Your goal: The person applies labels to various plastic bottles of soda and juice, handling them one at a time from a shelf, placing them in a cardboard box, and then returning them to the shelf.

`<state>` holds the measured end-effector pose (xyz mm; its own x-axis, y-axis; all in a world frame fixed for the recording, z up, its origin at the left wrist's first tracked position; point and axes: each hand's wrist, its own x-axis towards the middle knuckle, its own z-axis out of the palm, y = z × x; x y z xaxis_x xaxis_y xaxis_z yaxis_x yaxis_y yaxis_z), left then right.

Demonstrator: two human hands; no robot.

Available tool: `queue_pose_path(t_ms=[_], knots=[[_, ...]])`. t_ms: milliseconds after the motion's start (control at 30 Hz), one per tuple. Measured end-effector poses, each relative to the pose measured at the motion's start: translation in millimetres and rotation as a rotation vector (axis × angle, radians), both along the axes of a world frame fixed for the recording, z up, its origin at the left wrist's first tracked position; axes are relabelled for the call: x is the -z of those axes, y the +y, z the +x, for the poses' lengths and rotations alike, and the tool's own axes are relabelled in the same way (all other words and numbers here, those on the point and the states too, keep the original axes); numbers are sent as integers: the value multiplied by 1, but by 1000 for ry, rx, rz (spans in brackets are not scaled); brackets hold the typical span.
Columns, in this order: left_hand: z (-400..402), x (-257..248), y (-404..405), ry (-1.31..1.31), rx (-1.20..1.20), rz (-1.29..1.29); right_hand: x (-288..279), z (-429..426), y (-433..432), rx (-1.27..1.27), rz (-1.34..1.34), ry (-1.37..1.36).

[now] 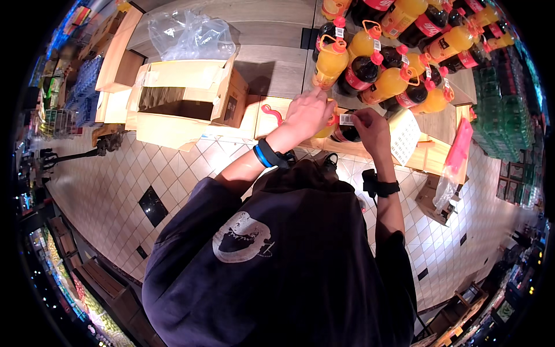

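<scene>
At the front edge of the wooden display, my left hand [305, 112] is curled at the top of an orange drink bottle [326, 131]; part of that grip is hidden. Beside this bottle stands a dark cola bottle [346, 133]. My right hand [373, 128] pinches the edge of a white barcode label [345, 119] in front of the cola bottle's upper part. A sheet of barcode labels [405, 136] leans on the display edge to the right of my right hand. Left of my left hand lies a red plastic carry handle [272, 113].
Behind my hands stand several orange drink bottles [331, 65] and cola bottles [360, 74], red-capped. An open cardboard box [175, 123] sits left, with a clear plastic bag [193, 37] behind. A pink plastic bag [459, 143] hangs over the right edge above a carton [429, 197].
</scene>
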<state>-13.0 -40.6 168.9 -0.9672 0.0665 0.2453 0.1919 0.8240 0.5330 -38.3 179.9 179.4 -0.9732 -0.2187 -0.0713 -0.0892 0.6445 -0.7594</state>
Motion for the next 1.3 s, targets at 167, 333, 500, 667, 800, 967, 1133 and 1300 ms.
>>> queue_pose_path(t_ms=[167,333,500,667,800,967,1133,1300], knots=[[5,-8,-2,33,-18,-7,3,-1,2,5,10,5],[9,-10,2,199,153,131,3,-1,0,2,16,13],[12,12,13,237,260,53,1,2,-3,-5,84,92],[11,19,16,248,248,25,-13,7,-11,23,142,90],[11,19,16,252,249,23,-18,10,-15,22,191,115],[11,19,17,233,245,13,-12,11,-16,5,232,217],[12,19,16,223,244,4,-15,14,-19,21,381,273],[11,19,17,229,241,42,-16,11,-10,66,326,228]])
